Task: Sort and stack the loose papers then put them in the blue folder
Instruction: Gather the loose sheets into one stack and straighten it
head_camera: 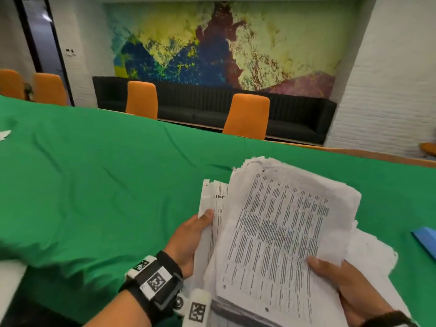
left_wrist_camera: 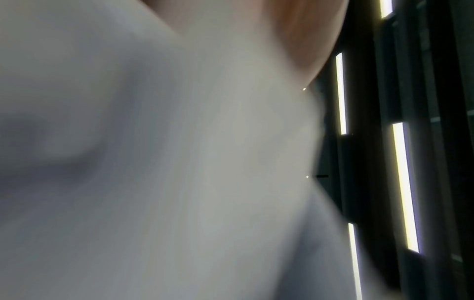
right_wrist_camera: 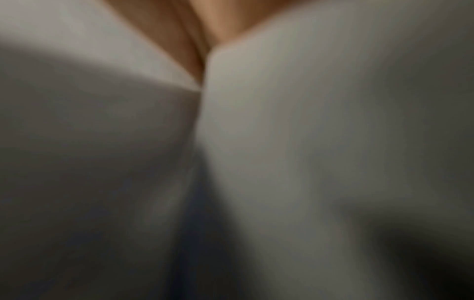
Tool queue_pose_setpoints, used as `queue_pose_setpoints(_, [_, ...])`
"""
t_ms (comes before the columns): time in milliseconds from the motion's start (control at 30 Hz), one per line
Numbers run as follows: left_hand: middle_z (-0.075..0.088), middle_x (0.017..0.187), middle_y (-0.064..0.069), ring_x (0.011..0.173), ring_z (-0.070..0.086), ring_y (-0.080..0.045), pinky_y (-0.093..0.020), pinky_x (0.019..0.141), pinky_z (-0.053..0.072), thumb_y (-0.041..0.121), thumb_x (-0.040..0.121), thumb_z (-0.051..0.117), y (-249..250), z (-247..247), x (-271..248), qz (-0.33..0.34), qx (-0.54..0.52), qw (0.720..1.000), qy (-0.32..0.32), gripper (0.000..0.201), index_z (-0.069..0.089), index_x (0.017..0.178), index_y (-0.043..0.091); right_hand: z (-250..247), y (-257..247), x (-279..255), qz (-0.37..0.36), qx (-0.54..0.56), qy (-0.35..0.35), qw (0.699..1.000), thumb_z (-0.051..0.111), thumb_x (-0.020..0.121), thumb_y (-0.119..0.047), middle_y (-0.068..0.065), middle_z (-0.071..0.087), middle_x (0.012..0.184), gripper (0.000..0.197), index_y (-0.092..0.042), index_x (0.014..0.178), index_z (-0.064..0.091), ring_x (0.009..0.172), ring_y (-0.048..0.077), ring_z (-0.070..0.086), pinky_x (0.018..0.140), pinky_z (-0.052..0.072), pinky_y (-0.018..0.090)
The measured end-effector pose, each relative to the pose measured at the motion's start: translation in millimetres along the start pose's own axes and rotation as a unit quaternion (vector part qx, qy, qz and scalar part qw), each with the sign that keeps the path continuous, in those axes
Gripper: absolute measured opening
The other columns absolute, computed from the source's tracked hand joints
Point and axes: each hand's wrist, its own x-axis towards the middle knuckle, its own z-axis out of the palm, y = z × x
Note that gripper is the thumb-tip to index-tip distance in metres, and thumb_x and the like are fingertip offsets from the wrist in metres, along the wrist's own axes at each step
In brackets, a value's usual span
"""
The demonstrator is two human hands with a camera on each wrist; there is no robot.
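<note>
Both hands, left (head_camera: pixel 188 241) and right (head_camera: pixel 349 286), clutch the paper stack (head_camera: pixel 278 232); wrist views blurred, blue folder (head_camera: pixel 424 239) cropped.

papers (head_camera: pixel 278 232): white, black print | tablecloth (head_camera: pixel 94 185): green | folder (head_camera: pixel 424 239): blue | chairs (head_camera: pixel 246 116): orange

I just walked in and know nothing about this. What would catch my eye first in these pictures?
Probably the thick, ragged stack of printed papers held up in front, with the left hand holding its left edge and the right hand gripping its lower right corner. Beneath it spreads a bright green tablecloth, with a blue folder peeking in at the right edge. Behind the orange chairs, a big colourful mural fills the far wall.
</note>
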Motion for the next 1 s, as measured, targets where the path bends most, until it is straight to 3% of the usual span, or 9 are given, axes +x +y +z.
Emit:
queue_pose_setpoints(100, [0.066, 0.133, -0.016, 0.126, 0.059, -0.041, -0.063, 0.113, 0.036, 0.061, 0.085, 0.069, 8, 3, 1, 0.005, 0.016, 1.0, -0.016, 0.066, 0.063, 0.133, 0.016, -6, -7, -3, -0.011, -0.028, 0.005, 1.0, 0.071, 0.075, 0.009, 0.03, 0.071, 0.113, 0.046, -0.006, 0.119, 0.065, 0.097, 0.054, 0.069, 0.099, 0.045, 0.069])
queue_pose_setpoints(200, [0.069, 0.125, -0.021, 0.116, 0.065, -0.041, -0.062, 0.106, 0.046, 0.058, 0.094, 0.053, 13, 14, 2, 0.017, 0.008, 0.999, -0.03, 0.06, 0.065, 0.131, 0.012, -5, -4, -6, 0.014, -0.032, -0.017, 0.999, 0.079, 0.061, -0.003, 0.032, 0.068, 0.119, 0.066, -0.004, 0.125, 0.063, 0.103, 0.055, 0.067, 0.089, 0.052, 0.067])
queue_pose_setpoints(267, [0.071, 0.12, -0.022, 0.107, 0.068, -0.04, -0.058, 0.1, 0.051, 0.059, 0.097, 0.044, 16, 23, -1, 0.023, 0.014, 0.999, -0.041, 0.062, 0.067, 0.128, 0.011, -7, 2, -3, 0.02, -0.017, -0.026, 0.999, 0.086, 0.051, -0.007, 0.033, 0.066, 0.122, 0.078, -0.003, 0.126, 0.064, 0.107, 0.056, 0.064, 0.095, 0.048, 0.07])
queue_pose_setpoints(433, [0.063, 0.138, -0.017, 0.129, 0.057, -0.04, -0.063, 0.111, 0.039, 0.078, 0.086, 0.047, 22, 31, -10, 0.065, 0.021, 0.994, -0.089, 0.078, 0.058, 0.14, 0.023, -7, 7, 4, -0.038, -0.004, -0.038, 0.999, 0.078, 0.067, 0.0, 0.03, 0.066, 0.125, 0.066, -0.006, 0.131, 0.061, 0.11, 0.054, 0.064, 0.101, 0.041, 0.073])
queue_pose_setpoints(533, [0.064, 0.137, -0.01, 0.128, 0.059, -0.034, -0.061, 0.107, 0.044, 0.048, 0.08, 0.076, 26, 34, -13, 0.133, 0.112, 0.972, -0.157, 0.07, 0.053, 0.141, 0.024, -5, 3, 3, -0.073, -0.019, -0.055, 0.996, 0.069, 0.077, 0.008, 0.027, 0.069, 0.121, 0.052, -0.008, 0.126, 0.064, 0.106, 0.051, 0.068, 0.087, 0.053, 0.068])
queue_pose_setpoints(600, [0.069, 0.128, -0.014, 0.118, 0.066, -0.035, -0.059, 0.1, 0.052, 0.02, 0.077, 0.077, 32, 40, -16, 0.139, 0.137, 0.965, -0.176, 0.06, 0.056, 0.133, 0.015, 0, -2, 1, -0.115, -0.067, -0.039, 0.99, 0.071, 0.073, 0.0, 0.025, 0.072, 0.116, 0.045, -0.012, 0.116, 0.071, 0.102, 0.047, 0.07, 0.081, 0.058, 0.06])
queue_pose_setpoints(700, [0.072, 0.119, -0.018, 0.11, 0.069, -0.037, -0.056, 0.096, 0.055, 0.005, 0.078, 0.071, 44, 43, -18, 0.148, 0.146, 0.96, -0.187, 0.041, 0.069, 0.118, 0.009, 6, -13, -2, -0.195, -0.144, -0.018, 0.97, 0.077, 0.079, -0.001, 0.019, 0.075, 0.112, 0.04, -0.01, 0.117, 0.068, 0.101, 0.042, 0.072, 0.084, 0.058, 0.059])
queue_pose_setpoints(867, [0.076, 0.112, -0.01, 0.104, 0.072, -0.027, -0.039, 0.087, 0.059, 0.009, 0.074, 0.076, 39, 37, -18, 0.157, 0.165, 0.953, -0.199, 0.032, 0.078, 0.103, 0.022, -2, -17, 3, -0.26, -0.112, -0.021, 0.959, 0.076, 0.074, 0.004, 0.018, 0.075, 0.112, 0.05, -0.008, 0.12, 0.062, 0.101, 0.038, 0.073, 0.077, 0.062, 0.045])
queue_pose_setpoints(1000, [0.073, 0.12, -0.014, 0.115, 0.067, -0.034, -0.056, 0.104, 0.05, 0.028, 0.067, 0.085, -2, 24, -19, 0.119, 0.176, 0.967, -0.143, 0.046, 0.075, 0.111, 0.016, -14, 6, 6, -0.232, -0.133, 0.005, 0.964, 0.081, 0.068, -0.008, 0.017, 0.075, 0.112, 0.038, -0.014, 0.105, 0.076, 0.106, 0.041, 0.07, 0.091, 0.056, 0.052])
